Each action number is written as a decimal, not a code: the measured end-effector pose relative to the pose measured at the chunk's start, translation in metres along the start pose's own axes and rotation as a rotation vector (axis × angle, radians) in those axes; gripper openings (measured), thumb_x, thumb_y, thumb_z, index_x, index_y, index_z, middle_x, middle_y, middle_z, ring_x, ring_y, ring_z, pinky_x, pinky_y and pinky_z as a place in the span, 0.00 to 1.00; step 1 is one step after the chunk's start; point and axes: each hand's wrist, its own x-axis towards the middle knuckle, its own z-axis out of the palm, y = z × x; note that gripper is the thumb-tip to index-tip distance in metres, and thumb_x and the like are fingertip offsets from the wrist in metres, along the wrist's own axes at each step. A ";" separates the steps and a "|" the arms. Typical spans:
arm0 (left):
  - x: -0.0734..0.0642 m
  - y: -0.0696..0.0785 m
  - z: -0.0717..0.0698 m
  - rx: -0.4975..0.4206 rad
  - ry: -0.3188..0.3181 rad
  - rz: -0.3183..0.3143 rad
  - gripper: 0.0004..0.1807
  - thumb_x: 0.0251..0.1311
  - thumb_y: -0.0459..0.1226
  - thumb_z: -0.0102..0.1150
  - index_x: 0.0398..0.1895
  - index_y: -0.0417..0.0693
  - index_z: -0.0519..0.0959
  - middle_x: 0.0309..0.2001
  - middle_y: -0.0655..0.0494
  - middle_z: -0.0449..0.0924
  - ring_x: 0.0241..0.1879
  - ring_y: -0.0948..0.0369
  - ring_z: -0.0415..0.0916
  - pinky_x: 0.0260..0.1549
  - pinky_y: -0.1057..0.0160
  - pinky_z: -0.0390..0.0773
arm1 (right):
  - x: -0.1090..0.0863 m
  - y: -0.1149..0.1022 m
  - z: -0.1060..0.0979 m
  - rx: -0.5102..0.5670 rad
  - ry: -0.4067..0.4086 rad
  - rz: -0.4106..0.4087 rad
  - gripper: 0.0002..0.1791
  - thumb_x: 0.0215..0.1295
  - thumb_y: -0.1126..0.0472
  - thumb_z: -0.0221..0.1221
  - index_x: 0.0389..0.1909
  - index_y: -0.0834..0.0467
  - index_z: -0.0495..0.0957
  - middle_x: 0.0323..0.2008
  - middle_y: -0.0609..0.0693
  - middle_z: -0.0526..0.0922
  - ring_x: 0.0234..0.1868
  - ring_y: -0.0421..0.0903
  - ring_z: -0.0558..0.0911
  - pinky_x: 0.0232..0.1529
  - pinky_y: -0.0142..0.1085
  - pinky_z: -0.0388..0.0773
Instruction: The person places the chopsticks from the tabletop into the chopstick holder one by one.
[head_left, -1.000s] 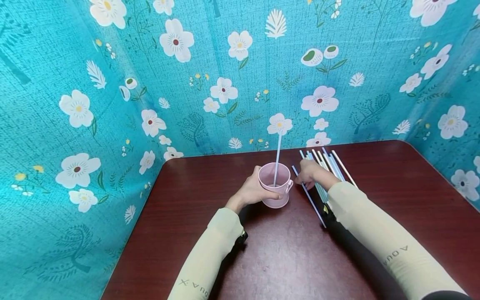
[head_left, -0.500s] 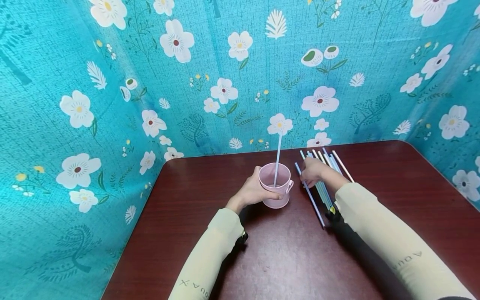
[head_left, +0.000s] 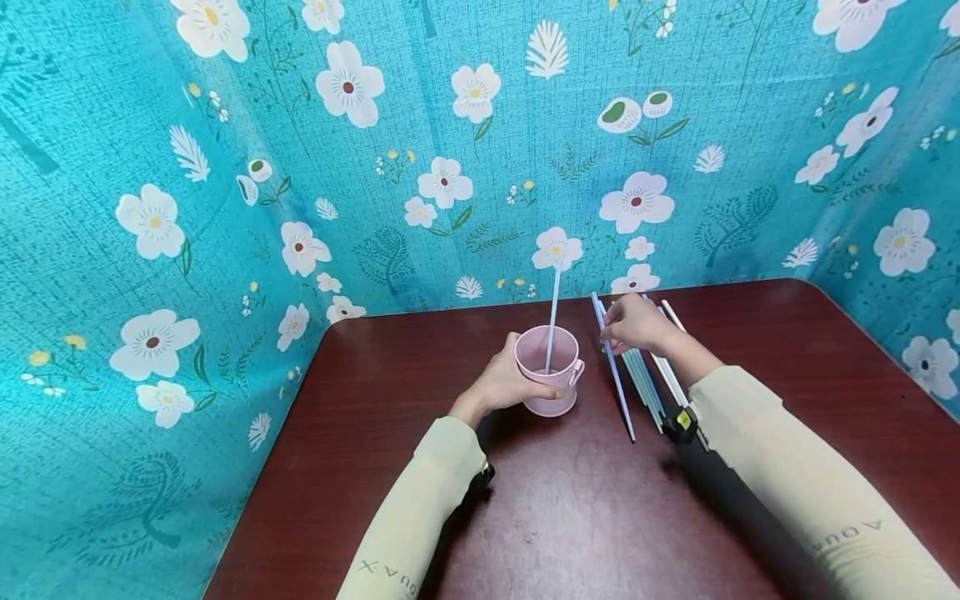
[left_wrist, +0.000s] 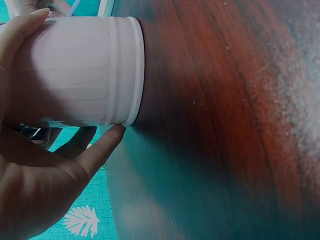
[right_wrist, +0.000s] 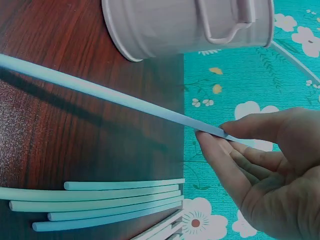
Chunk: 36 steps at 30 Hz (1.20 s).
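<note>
A small pink bucket (head_left: 553, 405) stands upright on the table, one light-blue straw (head_left: 555, 307) leaning inside and rising above its rim. My left hand (head_left: 497, 383) grips the bucket from the left, thumb across its front; in the left wrist view the fingers (left_wrist: 102, 150) reach around its lower side. To the right of the bucket, my right hand (head_left: 639, 323) pinches a pale blue-violet straw (head_left: 621, 398) between thumb and fingertips. In the right wrist view this straw slants above the table, casting a shadow on it. The bucket's folded handle (right_wrist: 225, 37) faces the right hand.
Several loose straws (head_left: 643, 385), green, blue and white, lie side by side under and beyond the right hand. The dark red-brown table (head_left: 540, 508) meets a turquoise flowered cloth (head_left: 405, 200) at the back and sides.
The right hand has taken the blue-violet straw in a pinch and raised it slightly from the table, shifting a little right and away. The left hand and bucket stay put.
</note>
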 end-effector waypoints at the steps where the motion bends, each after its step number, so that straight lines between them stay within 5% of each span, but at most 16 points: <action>1: 0.000 0.000 0.000 -0.004 -0.003 0.000 0.52 0.36 0.40 0.87 0.65 0.48 0.63 0.59 0.48 0.78 0.59 0.48 0.76 0.55 0.55 0.77 | -0.001 -0.001 -0.001 -0.004 0.010 -0.004 0.11 0.64 0.73 0.59 0.43 0.79 0.77 0.33 0.67 0.85 0.26 0.46 0.86 0.33 0.42 0.87; 17: 0.000 -0.001 0.000 -0.021 -0.005 0.012 0.51 0.37 0.40 0.87 0.65 0.47 0.63 0.59 0.48 0.78 0.58 0.49 0.76 0.55 0.55 0.77 | -0.008 -0.011 -0.008 -0.056 0.165 -0.130 0.09 0.68 0.71 0.57 0.43 0.76 0.78 0.37 0.68 0.86 0.34 0.60 0.89 0.36 0.45 0.86; 28: 0.001 -0.005 0.001 -0.011 0.003 0.016 0.50 0.37 0.41 0.87 0.64 0.50 0.64 0.57 0.52 0.79 0.57 0.51 0.77 0.55 0.56 0.77 | -0.011 -0.017 -0.012 -0.060 0.218 -0.183 0.07 0.71 0.70 0.57 0.44 0.71 0.79 0.38 0.66 0.86 0.38 0.59 0.89 0.38 0.44 0.86; 36: 0.002 -0.006 0.002 0.004 0.008 0.032 0.50 0.36 0.40 0.87 0.63 0.49 0.64 0.57 0.51 0.80 0.57 0.51 0.78 0.56 0.57 0.76 | -0.018 -0.025 -0.012 -0.046 0.341 -0.246 0.11 0.71 0.68 0.60 0.48 0.72 0.79 0.39 0.66 0.86 0.37 0.59 0.89 0.35 0.38 0.86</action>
